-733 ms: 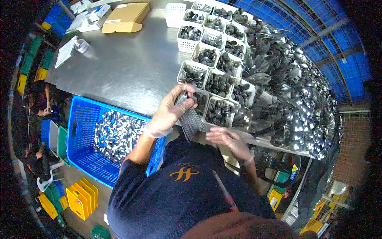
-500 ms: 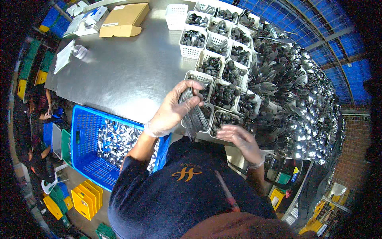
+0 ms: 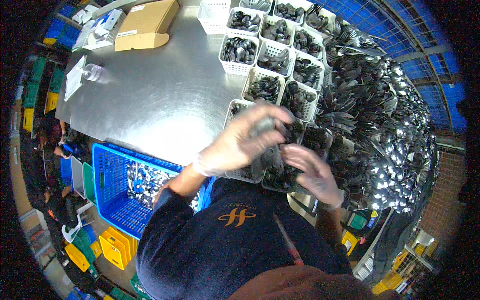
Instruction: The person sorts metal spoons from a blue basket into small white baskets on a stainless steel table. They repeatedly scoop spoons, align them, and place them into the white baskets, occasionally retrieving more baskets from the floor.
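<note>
My left hand (image 3: 240, 142), in a clear glove, is closed around a blurred bundle of metal cutlery (image 3: 265, 126) above the white baskets. Which kind of cutlery it is cannot be made out, since fingers and motion blur hide the ends. Just to its right, my gloved right hand (image 3: 315, 175) holds nothing that I can see, its fingers stretched toward the left hand. White perforated baskets stand in rows around and beyond both hands, filled with dark-looking spoons; one such basket (image 3: 264, 86) lies just past the left hand.
A large heap of loose cutlery (image 3: 385, 125) covers the table's right side. At lower left stands a blue crate (image 3: 117, 200) with more cutlery inside. A cardboard box (image 3: 147, 25), papers (image 3: 75, 80) and a clear plastic cup (image 3: 92, 72) rest on the steel table (image 3: 150, 90). Another person's hand (image 3: 62, 150) shows far left.
My left hand has moved right with the cutlery bundle, over the baskets. My right hand has turned its fingers up and come closer to it. The view has shifted slightly.
</note>
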Available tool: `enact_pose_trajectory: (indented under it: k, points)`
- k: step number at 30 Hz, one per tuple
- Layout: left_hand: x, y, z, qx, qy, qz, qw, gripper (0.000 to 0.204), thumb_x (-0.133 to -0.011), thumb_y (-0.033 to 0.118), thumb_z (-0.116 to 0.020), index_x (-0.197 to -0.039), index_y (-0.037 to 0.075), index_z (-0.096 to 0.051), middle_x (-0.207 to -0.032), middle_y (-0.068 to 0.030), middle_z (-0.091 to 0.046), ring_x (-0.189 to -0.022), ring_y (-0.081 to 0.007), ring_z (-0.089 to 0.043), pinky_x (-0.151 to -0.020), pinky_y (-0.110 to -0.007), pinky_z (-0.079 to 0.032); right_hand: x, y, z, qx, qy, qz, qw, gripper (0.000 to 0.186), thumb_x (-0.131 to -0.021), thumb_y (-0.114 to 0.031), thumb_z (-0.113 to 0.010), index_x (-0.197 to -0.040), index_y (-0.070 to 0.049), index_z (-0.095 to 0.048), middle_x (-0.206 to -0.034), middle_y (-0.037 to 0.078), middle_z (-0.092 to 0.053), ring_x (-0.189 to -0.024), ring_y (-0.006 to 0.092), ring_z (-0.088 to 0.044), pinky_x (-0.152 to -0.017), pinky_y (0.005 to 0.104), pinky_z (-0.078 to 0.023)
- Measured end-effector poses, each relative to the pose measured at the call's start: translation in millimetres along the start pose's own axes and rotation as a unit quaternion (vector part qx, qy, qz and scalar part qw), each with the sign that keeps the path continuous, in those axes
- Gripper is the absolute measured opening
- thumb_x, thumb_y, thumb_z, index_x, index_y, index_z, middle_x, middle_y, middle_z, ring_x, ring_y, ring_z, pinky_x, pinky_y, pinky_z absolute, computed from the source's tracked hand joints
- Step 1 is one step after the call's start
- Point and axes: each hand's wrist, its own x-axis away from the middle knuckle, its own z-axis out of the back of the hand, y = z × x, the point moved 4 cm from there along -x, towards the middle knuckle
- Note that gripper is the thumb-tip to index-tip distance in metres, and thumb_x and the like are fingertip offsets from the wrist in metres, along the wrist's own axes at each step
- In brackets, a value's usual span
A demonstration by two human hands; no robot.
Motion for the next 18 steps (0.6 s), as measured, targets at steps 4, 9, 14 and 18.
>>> enact_pose_trajectory:
  k: [4,9,14,18]
  points:
    - [-19,-11,-42,-0.062,-0.06,-0.079,0.993,0.032,-0.097,0.006,-0.068,-0.128,0.007,-0.061,-0.117,-0.0096,-0.061,-0.11,-0.0228,-0.06,-0.1,-0.037,-0.048,-27,18,-12,0.037,0.0,-0.047,0.998,0.055,-0.084,-0.019,-0.087,-0.129,-0.002,-0.061,-0.13,0.006,-0.061,-0.12,0.0182,-0.059,-0.108,0.0368,-0.045]
    - [-32,-26,-57,-0.057,-0.076,-0.037,0.995,0.037,-0.096,0.007,-0.068,-0.132,0.009,-0.061,-0.114,-0.0104,-0.06,-0.103,-0.0262,-0.061,-0.097,-0.038,-0.049,-20,58,7,0.102,-0.003,-0.032,0.994,0.072,-0.079,-0.012,-0.089,-0.138,-0.004,-0.049,-0.137,0.01,-0.053,-0.127,0.0228,-0.055,-0.106,0.0403,-0.048]
    - [-45,-32,-53,-0.025,-0.141,0.035,0.989,0.043,-0.102,0.018,-0.063,-0.144,0.011,-0.055,-0.121,-0.0143,-0.06,-0.112,-0.0297,-0.061,-0.101,-0.039,-0.049,-30,40,-4,-0.097,0.056,-0.109,0.988,0.055,-0.083,-0.01,-0.084,-0.129,0.0,-0.054,-0.119,0.015,-0.063,-0.113,0.029,-0.065,-0.099,0.0441,-0.054]
    - [-83,-39,-5,-0.19,-0.082,-0.016,0.978,0.044,-0.104,0.033,-0.061,-0.14,0.008,-0.061,-0.133,-0.0158,-0.068,-0.122,-0.0312,-0.065,-0.102,-0.039,-0.052,-22,38,-1,-0.194,0.033,-0.143,0.97,0.017,-0.093,-0.006,-0.074,-0.108,-0.003,-0.066,-0.092,0.011,-0.075,-0.089,0.0245,-0.074,-0.086,0.0389,-0.059]
